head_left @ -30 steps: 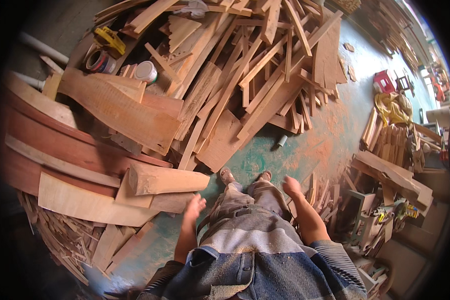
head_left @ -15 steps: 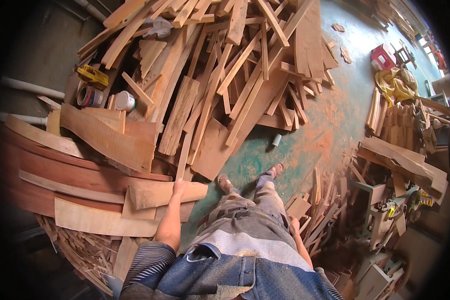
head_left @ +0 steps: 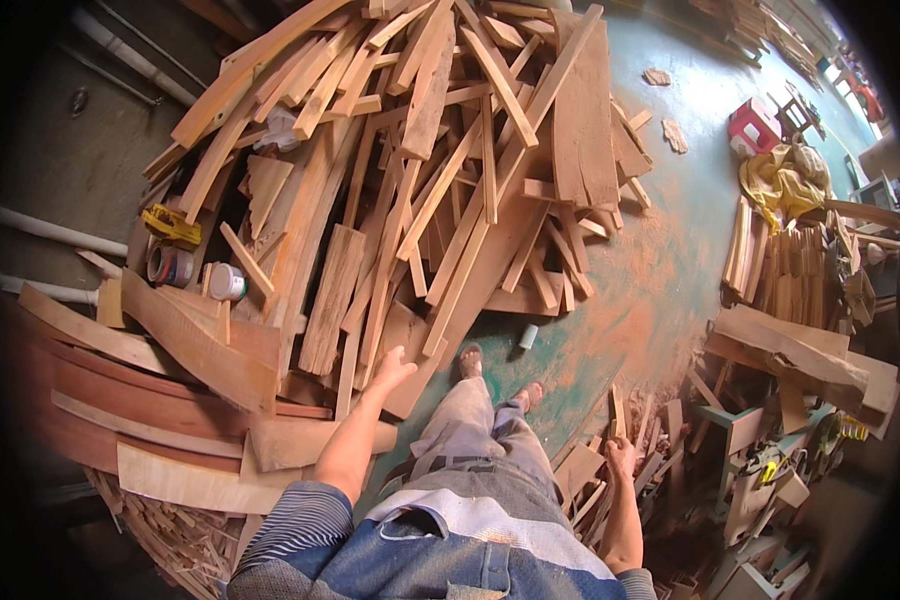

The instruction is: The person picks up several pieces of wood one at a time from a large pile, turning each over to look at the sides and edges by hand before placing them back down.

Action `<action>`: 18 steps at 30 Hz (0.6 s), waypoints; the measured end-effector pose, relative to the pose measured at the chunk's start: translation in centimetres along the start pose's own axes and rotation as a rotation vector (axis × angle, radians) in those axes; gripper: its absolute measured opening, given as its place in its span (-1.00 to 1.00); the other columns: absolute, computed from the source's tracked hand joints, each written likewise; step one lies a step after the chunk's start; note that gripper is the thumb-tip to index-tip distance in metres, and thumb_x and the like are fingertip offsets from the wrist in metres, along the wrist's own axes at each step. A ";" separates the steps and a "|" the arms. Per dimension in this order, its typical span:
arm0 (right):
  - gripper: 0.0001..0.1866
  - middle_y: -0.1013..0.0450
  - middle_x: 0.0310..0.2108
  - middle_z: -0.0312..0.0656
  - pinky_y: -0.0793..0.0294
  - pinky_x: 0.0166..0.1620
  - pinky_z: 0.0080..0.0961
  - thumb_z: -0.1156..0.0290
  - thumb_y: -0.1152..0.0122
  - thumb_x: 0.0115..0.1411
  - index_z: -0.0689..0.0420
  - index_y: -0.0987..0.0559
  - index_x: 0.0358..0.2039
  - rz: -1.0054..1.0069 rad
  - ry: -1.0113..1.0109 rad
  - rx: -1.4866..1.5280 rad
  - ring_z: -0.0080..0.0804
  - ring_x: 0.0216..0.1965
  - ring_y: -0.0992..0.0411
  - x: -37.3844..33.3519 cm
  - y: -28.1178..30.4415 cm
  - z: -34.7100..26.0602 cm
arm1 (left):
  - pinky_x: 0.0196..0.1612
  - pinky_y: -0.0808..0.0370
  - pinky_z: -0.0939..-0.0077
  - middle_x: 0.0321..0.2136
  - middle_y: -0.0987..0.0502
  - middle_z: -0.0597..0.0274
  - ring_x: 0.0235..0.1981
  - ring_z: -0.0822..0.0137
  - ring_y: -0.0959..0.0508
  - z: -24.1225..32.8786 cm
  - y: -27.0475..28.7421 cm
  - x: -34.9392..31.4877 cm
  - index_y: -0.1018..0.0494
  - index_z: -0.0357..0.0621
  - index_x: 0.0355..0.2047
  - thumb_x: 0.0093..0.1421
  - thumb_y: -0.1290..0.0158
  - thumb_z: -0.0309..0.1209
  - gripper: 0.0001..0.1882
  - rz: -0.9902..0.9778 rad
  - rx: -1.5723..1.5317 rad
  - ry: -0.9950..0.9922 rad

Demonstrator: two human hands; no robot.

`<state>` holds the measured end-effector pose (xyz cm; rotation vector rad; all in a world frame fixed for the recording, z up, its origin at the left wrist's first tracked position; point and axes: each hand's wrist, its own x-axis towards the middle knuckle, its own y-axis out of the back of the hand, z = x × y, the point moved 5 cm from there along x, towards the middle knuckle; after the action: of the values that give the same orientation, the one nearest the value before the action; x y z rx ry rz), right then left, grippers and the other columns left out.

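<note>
My left hand (head_left: 395,368) is over the near end of the big wood pile, its fingers apart and no piece in them. Below it lies a broad brown board (head_left: 402,335). A narrow strip of wood (head_left: 347,375) stands just left of that hand. My right hand (head_left: 622,455) hangs low on the right, in front of a heap of offcuts (head_left: 660,440). A short upright stick (head_left: 618,410) shows just beyond its fingers, which are too small and blurred to read; whether they touch the stick is unclear.
Long planks and sticks (head_left: 470,190) cross in a high pile ahead. Curved reddish boards (head_left: 170,400) lie at left, near a can (head_left: 227,282) and a yellow tool (head_left: 172,226). A small pale cylinder (head_left: 529,337) is on the dusty green floor. Stacked timber (head_left: 790,345) stands right.
My left hand has left the narrow strip it was touching and moved right and forward. My right hand has come out from beside my hip. My feet have shifted, and the view has turned slightly.
</note>
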<state>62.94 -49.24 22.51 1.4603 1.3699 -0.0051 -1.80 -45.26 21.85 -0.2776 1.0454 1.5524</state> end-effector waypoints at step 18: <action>-0.58 -0.60 -0.31 -0.09 -0.55 -0.24 -0.46 0.29 -0.20 0.21 0.29 -0.59 0.00 -0.216 -0.092 -0.044 -0.40 -0.33 -0.59 -6.4 -8.3 -13.5 | 0.07 -0.49 0.21 -0.04 -0.56 -0.20 0.02 -0.02 -0.56 7.8 2.0 19.2 -0.43 -0.42 0.02 -0.02 -0.22 -0.38 -0.42 -0.087 0.041 -0.109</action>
<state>46.54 -46.80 26.62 1.2549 1.4366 -0.1776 -6.26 -26.42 14.13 -0.2054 0.9669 1.4501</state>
